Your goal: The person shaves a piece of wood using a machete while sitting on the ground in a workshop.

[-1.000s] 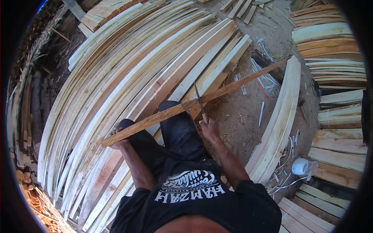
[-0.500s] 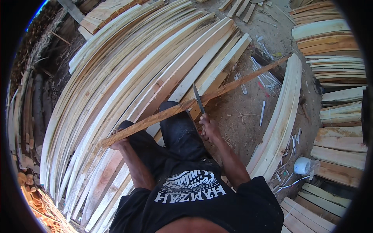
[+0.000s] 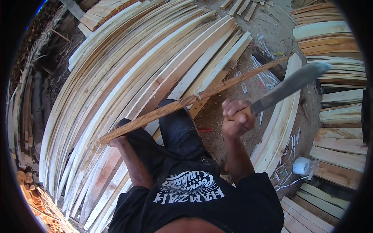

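Plainly, the left hand point(image 3: 117, 142) grips the near end of the rough-sawn wooden batten point(image 3: 155, 116), which slants over the knees point(image 3: 175, 123). Right of the batten, the right hand point(image 3: 237, 118) is wrapped tightly around a machete point(image 3: 289, 87) held aloft. Best brace the batten firmly, knees outside the machete's path.

I hold a long, narrow strip of rough brown wood point(image 3: 184, 102), slanting from left of centre to the upper right, a small pale nick near its middle. Right of centre I hold up a machete point(image 3: 289, 88), its handle wooden, its broad grey blade pointing upper right, apart from the strip.
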`<state>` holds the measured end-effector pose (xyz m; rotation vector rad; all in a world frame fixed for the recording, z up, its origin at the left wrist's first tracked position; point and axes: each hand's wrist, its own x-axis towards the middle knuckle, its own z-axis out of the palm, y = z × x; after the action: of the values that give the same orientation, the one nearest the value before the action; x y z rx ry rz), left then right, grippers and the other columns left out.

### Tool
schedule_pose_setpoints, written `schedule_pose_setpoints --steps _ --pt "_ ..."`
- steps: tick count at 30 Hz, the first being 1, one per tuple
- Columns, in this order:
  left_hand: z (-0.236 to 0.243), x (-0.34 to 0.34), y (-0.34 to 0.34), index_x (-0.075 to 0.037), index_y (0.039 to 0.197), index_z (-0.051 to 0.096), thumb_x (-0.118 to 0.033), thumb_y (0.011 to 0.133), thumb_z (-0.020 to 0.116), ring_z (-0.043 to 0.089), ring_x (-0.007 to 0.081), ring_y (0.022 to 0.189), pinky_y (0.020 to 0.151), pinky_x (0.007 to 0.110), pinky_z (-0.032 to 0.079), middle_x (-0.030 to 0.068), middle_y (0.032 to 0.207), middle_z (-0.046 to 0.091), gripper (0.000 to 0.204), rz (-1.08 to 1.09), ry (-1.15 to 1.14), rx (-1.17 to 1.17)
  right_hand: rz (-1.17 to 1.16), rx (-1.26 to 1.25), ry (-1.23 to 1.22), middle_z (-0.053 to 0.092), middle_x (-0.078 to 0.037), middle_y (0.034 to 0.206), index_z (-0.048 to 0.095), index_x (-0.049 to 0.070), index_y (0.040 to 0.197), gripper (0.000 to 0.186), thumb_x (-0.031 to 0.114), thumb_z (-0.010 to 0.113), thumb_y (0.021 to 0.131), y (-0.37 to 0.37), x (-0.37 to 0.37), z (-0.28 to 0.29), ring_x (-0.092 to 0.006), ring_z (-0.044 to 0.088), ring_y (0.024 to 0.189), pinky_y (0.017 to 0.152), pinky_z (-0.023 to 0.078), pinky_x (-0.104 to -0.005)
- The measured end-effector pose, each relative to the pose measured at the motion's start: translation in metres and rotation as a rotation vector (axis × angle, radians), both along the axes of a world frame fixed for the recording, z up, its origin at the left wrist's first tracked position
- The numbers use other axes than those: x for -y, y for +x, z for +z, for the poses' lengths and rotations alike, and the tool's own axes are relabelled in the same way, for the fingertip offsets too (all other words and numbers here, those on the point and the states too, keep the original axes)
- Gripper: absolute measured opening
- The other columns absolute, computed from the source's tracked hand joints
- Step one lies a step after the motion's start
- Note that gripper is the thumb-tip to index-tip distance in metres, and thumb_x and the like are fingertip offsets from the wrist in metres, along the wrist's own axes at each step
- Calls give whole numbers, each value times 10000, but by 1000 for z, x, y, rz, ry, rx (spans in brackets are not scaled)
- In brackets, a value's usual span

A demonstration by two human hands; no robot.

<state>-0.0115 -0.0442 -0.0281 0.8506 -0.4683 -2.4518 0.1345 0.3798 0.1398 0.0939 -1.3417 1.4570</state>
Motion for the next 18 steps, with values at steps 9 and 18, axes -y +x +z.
schedule_pose_setpoints --steps 9,18 --pt "19 1 14 -43 846 540 -443 880 381 591 311 729 693 462 505 129 749 586 432 -142 -48 12 487 1277 -451 490 -22 580 581 0 905 304 303 560 913 -3 -10 -58 -104 505 454 414 405 -258" --pt "3 9 29 -130 688 542 -584 784 434 572 262 579 608 448 482 39 576 510 476 -61 -67 -271 300 410 -10 461 5 618 529 -43 1100 395 323 503 956 4 -41 97 -57 435 521 554 460 -244"
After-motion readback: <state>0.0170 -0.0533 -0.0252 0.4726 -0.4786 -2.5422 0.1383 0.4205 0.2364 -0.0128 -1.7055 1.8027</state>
